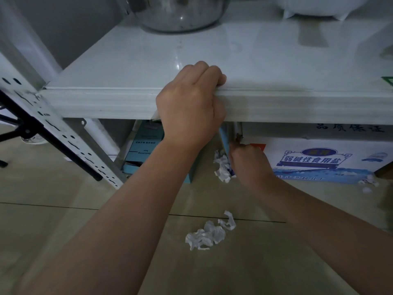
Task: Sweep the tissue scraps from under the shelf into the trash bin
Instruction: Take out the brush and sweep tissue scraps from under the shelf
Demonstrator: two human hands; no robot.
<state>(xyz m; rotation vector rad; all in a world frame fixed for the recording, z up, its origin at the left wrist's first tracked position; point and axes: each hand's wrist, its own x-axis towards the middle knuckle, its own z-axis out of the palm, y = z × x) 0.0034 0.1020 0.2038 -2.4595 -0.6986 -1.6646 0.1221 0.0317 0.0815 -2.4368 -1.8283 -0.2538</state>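
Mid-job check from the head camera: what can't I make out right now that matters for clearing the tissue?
- Trash bin: nowhere in the head view.
- Right hand grip: fingers reach under the shelf; what it holds beside the tissue clump is hidden.
- Floor deeper under the shelf: blocked by the shelf edge, the salt carton and the blue box.
- Scraps near the right edge: small, blurred.
- Left hand fingertips: curled over the shelf edge.

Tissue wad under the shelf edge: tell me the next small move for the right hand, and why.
Probably draw the right hand back toward the body, dragging the tissue wad out onto the open floor beside the tissue pile already lying there. The wad sits right against that hand between the boxes, while the left hand grips the shelf edge for support. No bin is in view.
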